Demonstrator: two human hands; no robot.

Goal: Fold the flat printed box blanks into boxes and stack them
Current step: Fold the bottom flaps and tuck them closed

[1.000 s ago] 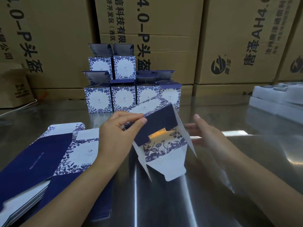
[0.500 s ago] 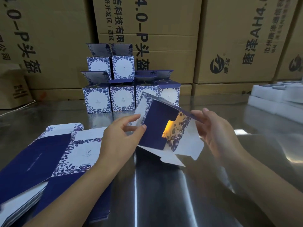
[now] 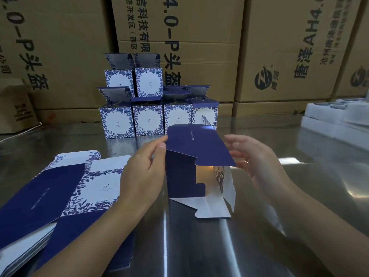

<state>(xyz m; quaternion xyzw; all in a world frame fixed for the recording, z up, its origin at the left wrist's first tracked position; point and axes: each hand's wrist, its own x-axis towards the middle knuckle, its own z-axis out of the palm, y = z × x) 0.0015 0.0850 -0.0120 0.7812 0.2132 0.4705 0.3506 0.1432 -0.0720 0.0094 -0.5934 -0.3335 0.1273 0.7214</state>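
A half-opened box blank [image 3: 196, 150], navy with white flaps hanging toward the table, is held up in the middle of the view. My left hand [image 3: 142, 172] grips its left side, thumb on the navy panel. My right hand [image 3: 253, 156] holds its right side with curled fingers behind the panel. A pile of flat blanks [image 3: 60, 192], navy and blue-flowered white, lies at the left. Several folded boxes [image 3: 147, 120] stand stacked in two tiers at the back, some with lids up.
The work surface is a shiny metal table [image 3: 199, 246]. Large brown cartons [image 3: 199, 37] wall off the back. White foam trays [image 3: 335, 118] sit at the right edge. A small carton [image 3: 16, 108] stands at the far left.
The blank has been turned and opened into a tube, its navy panel now on top facing me. Both hands have shifted onto its sides.
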